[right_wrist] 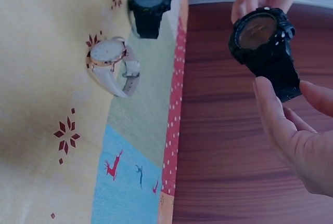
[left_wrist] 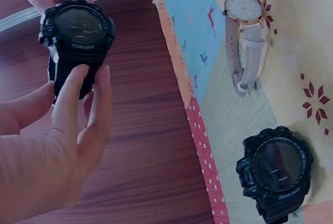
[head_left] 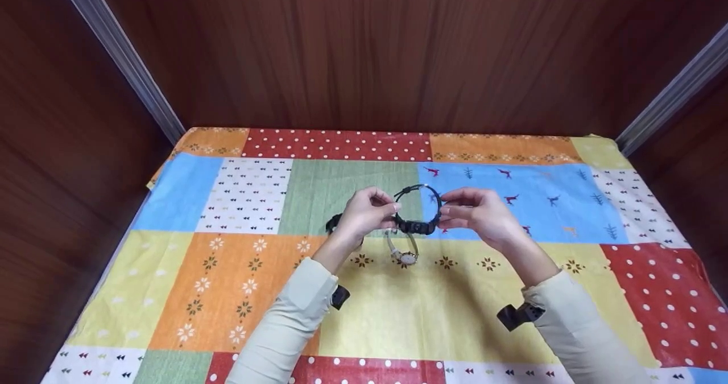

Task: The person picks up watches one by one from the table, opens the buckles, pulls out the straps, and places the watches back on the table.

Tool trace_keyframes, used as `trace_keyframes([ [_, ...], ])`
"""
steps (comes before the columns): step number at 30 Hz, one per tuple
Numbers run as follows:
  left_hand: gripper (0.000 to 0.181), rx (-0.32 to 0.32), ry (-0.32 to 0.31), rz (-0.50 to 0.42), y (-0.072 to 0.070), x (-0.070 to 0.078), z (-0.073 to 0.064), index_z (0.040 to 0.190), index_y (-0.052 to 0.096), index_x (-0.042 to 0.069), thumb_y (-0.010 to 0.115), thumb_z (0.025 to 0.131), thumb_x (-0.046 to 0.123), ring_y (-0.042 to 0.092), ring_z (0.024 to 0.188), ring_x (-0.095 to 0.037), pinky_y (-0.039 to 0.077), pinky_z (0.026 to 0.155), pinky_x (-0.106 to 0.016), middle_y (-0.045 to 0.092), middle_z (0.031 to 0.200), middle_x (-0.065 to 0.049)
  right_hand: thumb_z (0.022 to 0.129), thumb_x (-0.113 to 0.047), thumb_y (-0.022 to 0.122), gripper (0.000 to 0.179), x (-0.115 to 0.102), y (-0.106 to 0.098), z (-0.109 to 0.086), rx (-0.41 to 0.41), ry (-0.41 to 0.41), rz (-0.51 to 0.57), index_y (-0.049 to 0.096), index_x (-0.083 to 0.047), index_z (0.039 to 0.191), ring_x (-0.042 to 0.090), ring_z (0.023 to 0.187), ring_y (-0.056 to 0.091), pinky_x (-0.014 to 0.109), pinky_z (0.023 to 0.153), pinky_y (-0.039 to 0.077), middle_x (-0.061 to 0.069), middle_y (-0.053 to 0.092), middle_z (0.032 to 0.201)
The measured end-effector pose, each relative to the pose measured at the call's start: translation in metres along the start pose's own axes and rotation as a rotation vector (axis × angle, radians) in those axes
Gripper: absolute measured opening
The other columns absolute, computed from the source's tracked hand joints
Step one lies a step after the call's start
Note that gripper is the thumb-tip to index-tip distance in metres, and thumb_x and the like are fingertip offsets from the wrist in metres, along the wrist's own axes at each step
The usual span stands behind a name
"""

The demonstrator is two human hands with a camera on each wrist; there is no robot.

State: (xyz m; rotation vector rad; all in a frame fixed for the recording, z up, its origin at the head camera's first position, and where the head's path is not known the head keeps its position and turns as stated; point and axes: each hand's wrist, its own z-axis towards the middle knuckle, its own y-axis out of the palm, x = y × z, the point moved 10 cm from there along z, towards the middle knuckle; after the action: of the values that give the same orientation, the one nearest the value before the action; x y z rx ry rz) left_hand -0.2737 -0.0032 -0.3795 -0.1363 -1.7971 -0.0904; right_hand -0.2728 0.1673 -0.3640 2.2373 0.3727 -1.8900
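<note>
A black digital wristwatch (head_left: 418,226) is held up off the table between both hands, its strap bowed into a loop. My left hand (head_left: 364,216) pinches one side of the strap, and my right hand (head_left: 486,213) grips the other side. In the left wrist view the dark round face of the held watch (left_wrist: 79,25) shows, with left fingers on the strap below it. Under the hands, a watch with a pale strap and rose-gold rim (head_left: 408,257) rests on the cloth. A second black watch (left_wrist: 278,167) lies beside it, partly hidden behind my left wrist in the head view.
A patchwork-patterned cloth (head_left: 375,304) covers the table. Brown wood-grain panels (head_left: 364,54) rise behind it and on both sides, with metal strips (head_left: 122,54) at the corners. Small black devices (head_left: 520,316) are strapped at the sleeves.
</note>
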Motion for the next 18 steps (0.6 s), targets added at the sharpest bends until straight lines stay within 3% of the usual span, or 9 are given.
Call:
trace_keyframes([
  [11, 0.031, -0.056, 0.042, -0.027, 0.003, 0.009, -0.002, 0.111, 0.052, -0.005, 0.062, 0.082, -0.007, 0.056, 0.066, -0.016, 0.054, 0.065, -0.031, 0.05, 0.086, -0.011, 0.085, 0.001, 0.06, 0.038, -0.009, 0.0, -0.003, 0.009, -0.057, -0.181, 0.049, 0.014, 0.12, 0.021, 0.08, 0.066, 0.031, 0.078, 0.051, 0.015, 0.062, 0.096],
  [18, 0.029, -0.07, 0.056, -0.002, 0.004, 0.01, -0.003, 0.108, 0.057, -0.006, 0.062, 0.08, -0.011, 0.062, 0.069, -0.022, 0.054, 0.067, -0.03, 0.053, 0.095, -0.016, 0.084, -0.002, 0.062, 0.035, -0.012, 0.001, -0.004, 0.01, -0.114, -0.351, 0.055, 0.009, 0.117, 0.017, 0.083, 0.064, 0.027, 0.078, 0.051, 0.021, 0.063, 0.101],
])
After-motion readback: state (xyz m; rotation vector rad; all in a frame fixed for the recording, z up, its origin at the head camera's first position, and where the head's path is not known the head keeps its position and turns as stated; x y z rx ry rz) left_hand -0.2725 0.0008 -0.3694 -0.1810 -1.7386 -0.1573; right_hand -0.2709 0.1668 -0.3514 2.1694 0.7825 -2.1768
